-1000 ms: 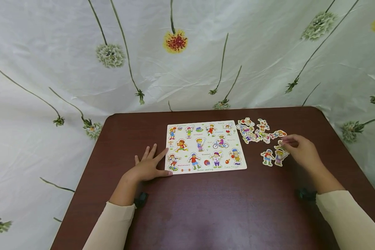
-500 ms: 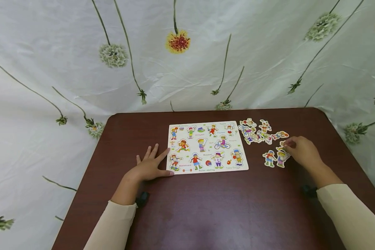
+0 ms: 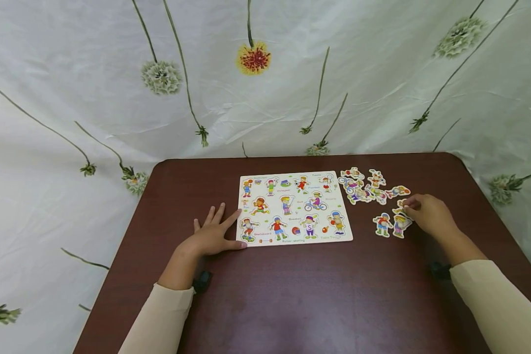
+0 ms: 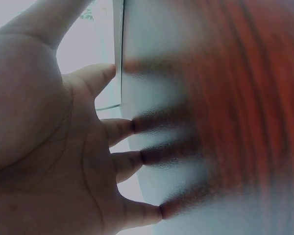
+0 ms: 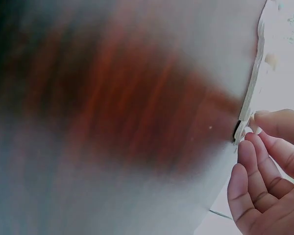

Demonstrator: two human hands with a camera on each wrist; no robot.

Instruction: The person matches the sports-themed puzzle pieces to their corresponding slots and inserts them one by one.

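Note:
A white puzzle board (image 3: 275, 201) with colourful sports figures lies flat on the table. My left hand (image 3: 208, 238) is spread at its left side, thumb and index fingertips touching the edge. In the left wrist view the left hand's (image 4: 54, 137) fingers extend straight down to the tabletop. Right of the board, my right hand (image 3: 429, 214) pinches a small figure-shaped puzzle piece (image 3: 399, 209), partly covered by the fingertips. Two other figure pieces, a red-shirted one (image 3: 382, 225) and a purple-clad one (image 3: 400, 226), lie just below. The right wrist view shows the right hand's (image 5: 269, 176) thumb and fingertips meeting.
Several loose figure pieces (image 3: 360, 195) lie in a partly overlapping cluster beside the board's upper right corner. One separate piece (image 3: 398, 191) lies between that cluster and the right hand. A flowered white cloth (image 3: 203, 73) hangs behind the dark brown table (image 3: 292, 295).
The view has shifted slightly, moving the whole scene a little to the right. The right hand stays at the same piece, and the left hand keeps its place at the board's edge.

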